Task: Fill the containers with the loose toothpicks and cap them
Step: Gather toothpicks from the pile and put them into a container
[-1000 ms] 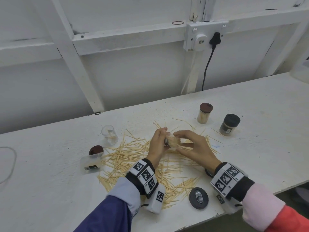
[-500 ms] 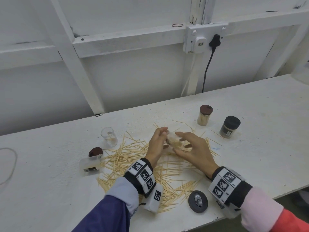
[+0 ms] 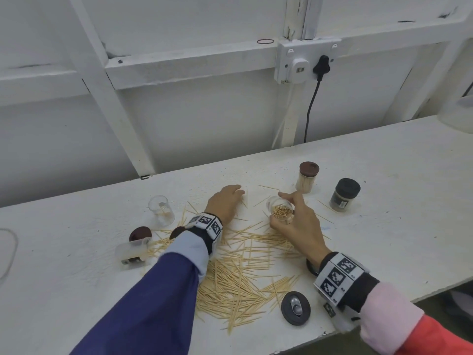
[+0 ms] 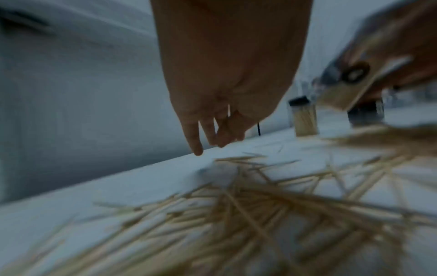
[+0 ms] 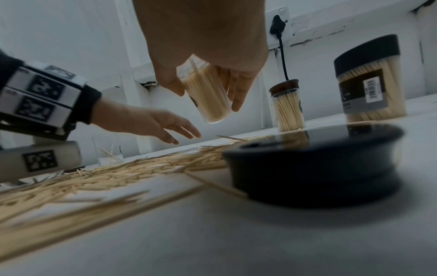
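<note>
My left wrist view is smearing badly: the loose toothpicks point(image 4: 260, 205) and my right hand point(image 4: 402, 46) with its jar point(image 4: 347, 89) are blurring. From the head, my left sleeve is covering a dark cap point(image 3: 176, 231), and my right wrist is hiding most of another dark object point(image 3: 310, 267) on the desk point(image 3: 384, 226).

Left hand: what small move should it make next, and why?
Probably lower the left hand and pinch the few stray toothpicks under its fingers. It hovers open and empty, while the right hand holds a nearly full, uncapped jar beside it.
</note>
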